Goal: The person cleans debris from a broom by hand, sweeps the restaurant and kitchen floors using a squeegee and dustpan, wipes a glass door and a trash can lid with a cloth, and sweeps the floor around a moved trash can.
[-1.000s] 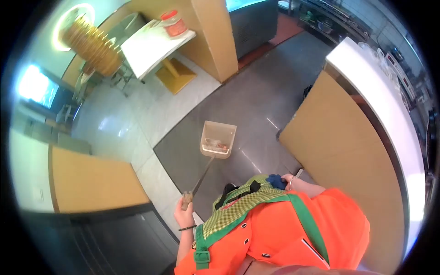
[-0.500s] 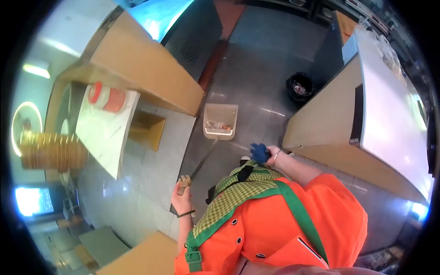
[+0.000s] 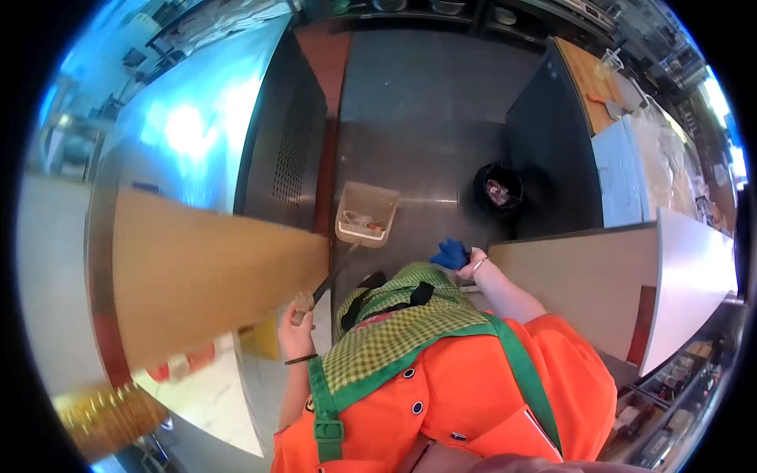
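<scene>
— Out in front of the left hand point(image 3: 296, 334), at the far end of a long handle point(image 3: 344, 262), what to note about the dustpan point(image 3: 371, 197)?

— Facing up, with bits of litter point(image 3: 363, 222) inside, just beyond the comb teeth point(image 3: 360, 232). Placed between the vented cabinet point(image 3: 276, 134) and the black bin point(image 3: 482, 177), nearer the cabinet.

— Resting on the floor point(image 3: 426, 165) or held just above?

— Impossible to tell from overhead.

— And in the left hand, what sort of grip?

— A closed one, with fingers curled round the top end of the handle. Best held firm, to stop the dustpan from rolling sideways and spilling the litter.

— And in the right hand point(image 3: 473, 265)?

— Closed too, around a blue bundle point(image 3: 451, 254), low beside the checked apron point(image 3: 418, 339). Hard to say whether a glove, a cloth or something else. Partly hidden, too, so no placing every finger.

— How to manage the dustpan well from here?

— By moving the wrist gently, tilting as little as possible, and steering the handle clear of the brown panel point(image 3: 213, 284), just to the left. Better to hold the blue bundle well apart from the handle, too, so as not to jog the litter loose.
</scene>
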Tool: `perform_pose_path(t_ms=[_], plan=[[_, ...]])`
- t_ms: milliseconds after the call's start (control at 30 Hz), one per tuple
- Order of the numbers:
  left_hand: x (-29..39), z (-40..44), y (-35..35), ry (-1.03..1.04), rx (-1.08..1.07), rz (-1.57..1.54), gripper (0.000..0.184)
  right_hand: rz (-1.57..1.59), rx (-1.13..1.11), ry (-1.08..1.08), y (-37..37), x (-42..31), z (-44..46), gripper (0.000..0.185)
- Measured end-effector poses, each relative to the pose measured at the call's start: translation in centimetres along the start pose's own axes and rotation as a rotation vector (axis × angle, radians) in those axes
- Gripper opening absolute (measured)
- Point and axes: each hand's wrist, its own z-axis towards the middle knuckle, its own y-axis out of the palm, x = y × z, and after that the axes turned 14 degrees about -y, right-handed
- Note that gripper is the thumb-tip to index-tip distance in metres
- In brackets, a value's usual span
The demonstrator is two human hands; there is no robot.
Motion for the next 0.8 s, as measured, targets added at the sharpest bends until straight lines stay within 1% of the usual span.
perform_pose_path(t_ms=[33, 67, 133, 167, 200, 233, 267, 333, 367, 400, 433, 467, 533, 600, 633, 733, 767, 800], plan=[[1.3, 2.4, 0.7, 0.025, -0.007, 0.026, 0.042, -0.041, 0.118, 0.014, 1.0, -1.2, 1.9, 0.021], [2.2, 4.8, 1.3, 0.036, -0.027, 0.044, 0.042, -0.012, 0.119, 0.007, 2.6, -1.8, 2.8, 0.021], [4.2, 10.5, 2.4, 0.146, -0.009, 0.126, 0.04, -0.009, -0.052, 0.035, 7.4, -2.8, 4.4, 0.027], [8.6, 10.9, 3.9, 0.0, -0.067, 0.116, 0.041, 0.026, -0.054, 0.02, 10.3, -3.7, 4.9, 0.027], [9.6, 14.1, 5.0, 0.014, -0.087, 0.135, 0.041, -0.006, -0.049, 0.017, 14.0, -4.5, 5.4, 0.024], [9.1, 17.1, 5.5, 0.076, -0.07, 0.187, 0.041, -0.046, -0.035, 0.016, 16.7, -5.4, 6.2, 0.023], [11.0, 19.3, 6.9, 0.144, -0.05, 0.236, 0.041, -0.027, -0.034, 0.007, 19.2, -7.0, 7.9, 0.023], [15.3, 22.4, 9.8, 0.147, -0.071, 0.216, 0.041, 0.1, -0.157, 0.017, 24.6, -10.4, 11.0, 0.027], [16.2, 25.0, 10.7, 0.125, -0.073, 0.197, 0.04, 0.019, -0.132, -0.035, 28.5, -11.6, 11.4, 0.029], [18.6, 27.3, 12.4, 0.106, -0.077, 0.174, 0.04, 0.025, -0.13, -0.043, 32.0, -13.3, 13.2, 0.029], [21.6, 28.2, 14.5, 0.037, -0.111, 0.128, 0.039, 0.051, -0.177, -0.1, 34.7, -15.4, 14.0, 0.025], [24.3, 29.0, 16.0, 0.041, -0.119, 0.139, 0.039, 0.075, -0.224, -0.158, 37.2, -17.0, 14.4, 0.022], [29.6, 31.6, 19.4, 0.063, -0.105, 0.128, 0.038, 0.147, -0.194, -0.19, 42.4, -20.3, 15.1, 0.021], [35.1, 33.2, 21.7, 0.04, -0.126, 0.17, 0.037, 0.019, -0.12, -0.176, 46.7, -23.3, 16.0, 0.023], [37.2, 35.2, 22.7, 0.044, -0.133, 0.124, 0.037, 0.034, -0.118, -0.182, 49.0, -24.7, 16.9, 0.023], [43.2, 40.3, 26.5, 0.074, -0.154, 0.072, 0.036, 0.177, -0.166, -0.137, 54.2, -28.8, 19.6, 0.039], [45.6, 41.4, 28.0, 0.066, -0.155, 0.089, 0.036, 0.194, -0.16, -0.141, 54.9, -30.4, 20.7, 0.039], [47.6, 42.6, 29.7, 0.054, -0.155, 0.105, 0.036, 0.162, -0.259, -0.139, 55.0, -32.3, 21.9, 0.036]])
